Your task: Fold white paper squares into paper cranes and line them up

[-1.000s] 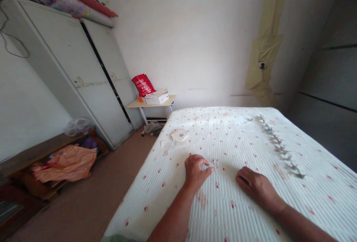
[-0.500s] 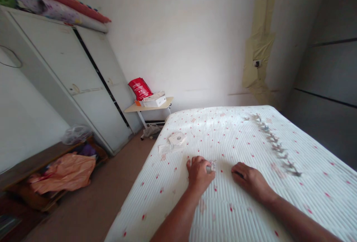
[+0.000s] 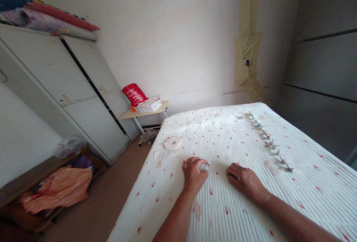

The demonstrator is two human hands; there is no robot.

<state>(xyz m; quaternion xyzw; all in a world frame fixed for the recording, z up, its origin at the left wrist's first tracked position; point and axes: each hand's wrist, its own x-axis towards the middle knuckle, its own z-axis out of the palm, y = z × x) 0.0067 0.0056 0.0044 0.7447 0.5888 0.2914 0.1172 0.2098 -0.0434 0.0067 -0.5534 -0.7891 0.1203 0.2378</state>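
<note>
My left hand [image 3: 193,171] rests on the bed [image 3: 228,205], its thumb and fingers curled round a small whitish crumpled piece [image 3: 205,166] that looks like folded paper. Its exact shape is partly hidden by the fingers. To the right, apart from it, my right hand [image 3: 245,180] lies on the cover with its fingers curled in. A dark spot shows under those fingers; whether it is a thing or a shadow I cannot make out. Beyond the right hand runs a slanting row of several small pale, pointed figures [image 3: 269,143], like folded paper.
A whitish flat packet [image 3: 172,143] and a printed paper strip [image 3: 166,154] lie near the bed's left edge. A small table [image 3: 129,115] behind holds a red bag [image 3: 134,94] and a white box [image 3: 150,105]. At left stand a cabinet [image 3: 80,97] and a low bench with an orange cloth [image 3: 60,188].
The whole view has shifted, with the bed and hands slightly further left in the picture. My hands keep nearly the same places on the cover; the small piece in my left hand has tilted slightly.
</note>
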